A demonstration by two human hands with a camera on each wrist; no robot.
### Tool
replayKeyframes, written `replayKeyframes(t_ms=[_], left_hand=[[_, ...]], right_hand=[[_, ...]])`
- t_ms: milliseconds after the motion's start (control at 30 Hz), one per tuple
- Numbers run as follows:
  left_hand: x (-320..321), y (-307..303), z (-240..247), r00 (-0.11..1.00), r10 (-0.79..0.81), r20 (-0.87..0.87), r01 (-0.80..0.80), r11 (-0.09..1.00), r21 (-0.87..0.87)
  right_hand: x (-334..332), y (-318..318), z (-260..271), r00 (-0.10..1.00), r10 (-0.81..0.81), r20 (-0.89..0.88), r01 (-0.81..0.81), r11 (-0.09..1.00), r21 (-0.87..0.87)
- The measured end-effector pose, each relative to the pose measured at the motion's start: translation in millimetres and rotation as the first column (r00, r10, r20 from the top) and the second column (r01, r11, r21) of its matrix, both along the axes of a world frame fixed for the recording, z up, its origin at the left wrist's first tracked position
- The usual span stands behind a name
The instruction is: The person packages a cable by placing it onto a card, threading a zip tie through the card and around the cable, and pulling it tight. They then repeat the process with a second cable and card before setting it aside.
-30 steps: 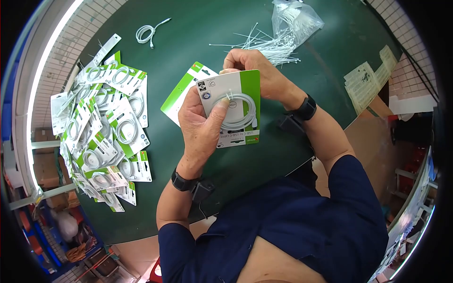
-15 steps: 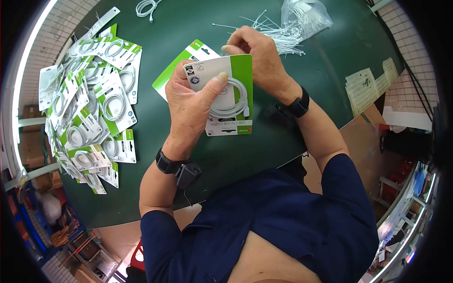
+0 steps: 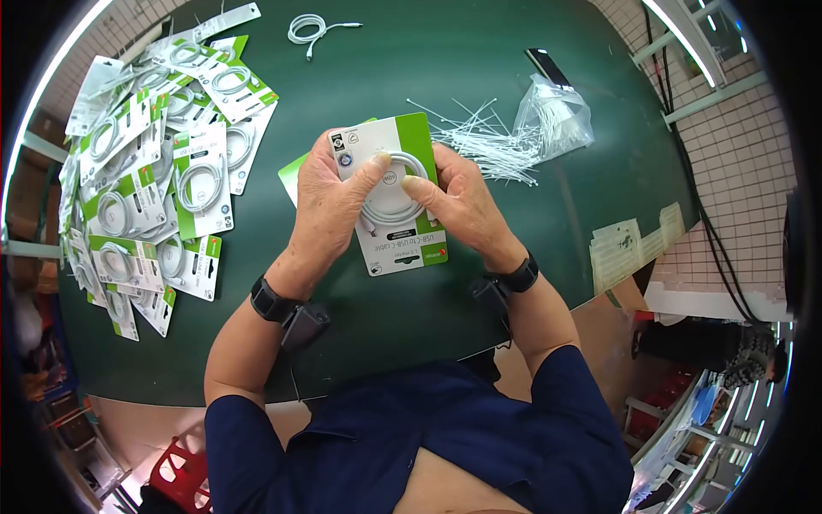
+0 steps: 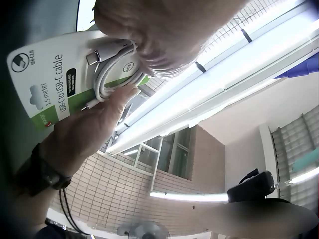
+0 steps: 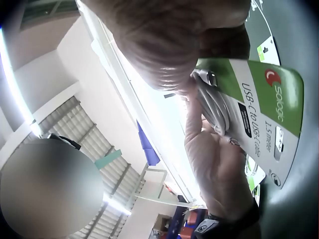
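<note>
A white and green USB-C cable card (image 3: 401, 250), its printing upside down, is held up over the table in the head view. The coiled white cable (image 3: 396, 219) lies on its face. My left hand (image 3: 324, 201) grips the card's left side, thumb on the coil's upper part. On the right side my right hand (image 3: 469, 210) grips it too, thumb pressed over the coil and fingers behind the card. In the left wrist view a cable plug (image 4: 94, 57) sits near the card's printed end. Partly hidden behind the left hand is another green and white card (image 3: 289, 177).
Many carded cables (image 3: 201, 184) are heaped at the left. A loose coiled cable (image 3: 308, 31) lies at the back. Spread white cable ties (image 3: 484, 146) and a plastic bag (image 3: 556, 120) of them lie right of the hands, beside a dark flat object (image 3: 548, 67). Paper sheets (image 3: 618, 253) lie at the right edge.
My right hand has come down from the card's upper right and now holds its right side, thumb on the coil. The left hand keeps its grip. The head view has shifted.
</note>
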State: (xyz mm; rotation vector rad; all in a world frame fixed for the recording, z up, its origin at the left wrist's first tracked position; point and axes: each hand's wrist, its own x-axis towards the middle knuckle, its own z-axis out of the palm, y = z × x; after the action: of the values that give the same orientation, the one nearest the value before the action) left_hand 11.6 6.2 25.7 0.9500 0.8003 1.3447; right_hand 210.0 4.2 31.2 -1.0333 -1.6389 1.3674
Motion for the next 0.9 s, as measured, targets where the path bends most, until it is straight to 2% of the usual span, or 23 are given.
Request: replayKeyframes(t_ms=[100,233,333,367,400,433,467,500,600,633,733,767,867,900], left_hand=[[0,-3,-1,0.999,0.032,-0.019,-0.032,0.999,0.007],[0,-1,-3,0.998,0.002,0.063,0.002,0.999,-0.053],[5,0,2,0.988,0.067,-0.140,-0.069,0.998,-0.009],[4,0,3,0.987,0.042,-0.158,-0.044,0.999,-0.008],[4,-3,4,0.899,0.188,-0.396,-0.102,0.968,0.229],[4,-6,4,0.745,0.371,-0.555,-0.090,0.880,0.467],[5,-9,4,0.548,0.566,-0.616,-0.010,0.741,0.671],[5,-12,6,0.552,0.554,-0.624,0.015,0.741,0.671],[4,-19,17,0.358,0.664,-0.656,0.209,0.628,0.750],[5,-20,19,0.357,0.658,-0.663,0.231,0.626,0.745],[13,-24,22,0.299,0.829,-0.473,0.149,0.449,0.881],[15,-24,22,0.301,0.824,-0.481,0.169,0.450,0.877],[17,-26,20,0.333,0.656,-0.677,0.381,0.563,0.733],[18,-26,17,0.330,0.653,-0.681,0.390,0.563,0.729]], right_hand=[[-6,-6,2,0.998,0.001,-0.056,0.000,1.000,0.012],[0,-2,-2,1.000,-0.002,-0.019,0.002,1.000,0.009],[3,4,-11,0.993,-0.091,-0.076,0.092,0.996,0.010],[4,7,-13,0.986,-0.133,-0.096,0.135,0.991,0.017],[5,7,-13,0.981,-0.157,-0.110,0.160,0.987,0.014],[6,7,-11,0.975,-0.189,-0.113,0.194,0.980,0.040],[8,8,-7,0.969,-0.219,-0.116,0.228,0.971,0.067],[10,8,-5,0.961,-0.251,-0.120,0.262,0.961,0.092],[14,10,-4,0.949,-0.311,-0.058,0.316,0.935,0.159],[14,10,-4,0.944,-0.329,-0.020,0.327,0.926,0.191],[10,6,-1,0.925,-0.381,0.009,0.366,0.895,0.256],[8,4,-2,0.916,-0.400,0.033,0.374,0.881,0.291],[6,3,-4,0.924,-0.383,0.016,0.364,0.889,0.278],[5,2,-5,0.930,-0.367,0.017,0.348,0.896,0.277]])
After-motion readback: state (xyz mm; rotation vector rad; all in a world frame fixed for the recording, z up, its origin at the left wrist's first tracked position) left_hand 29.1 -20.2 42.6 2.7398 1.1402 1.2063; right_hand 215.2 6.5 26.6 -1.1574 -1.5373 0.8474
